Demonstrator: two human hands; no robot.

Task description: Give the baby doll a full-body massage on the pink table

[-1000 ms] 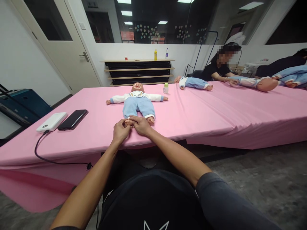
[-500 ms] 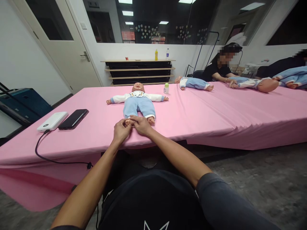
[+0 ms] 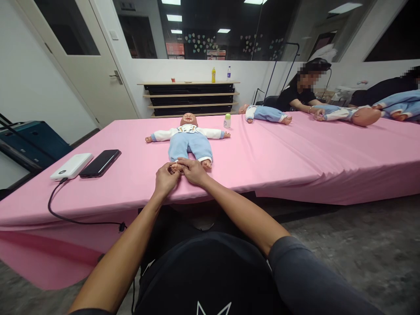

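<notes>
A baby doll [image 3: 189, 142] in a white top and light blue trousers lies on its back on the pink-covered table [image 3: 138, 183], arms spread and feet toward me. My left hand [image 3: 166, 178] is closed around the doll's foot [image 3: 177, 167] on the left side. From the other side, my right hand [image 3: 194, 171] grips the same foot, its fingers meeting those of my left hand. The doll's other foot [image 3: 206, 164] shows bare just beyond my right hand. Most of the held foot is hidden by my fingers.
A white power bank [image 3: 72, 166] with a black cable and a dark phone [image 3: 100, 163] lie at the left. A small green-capped bottle [image 3: 227, 121] stands beside the doll's hand. Farther right are another doll [image 3: 267, 113] and a person [image 3: 303, 89] handling a third doll [image 3: 348, 114].
</notes>
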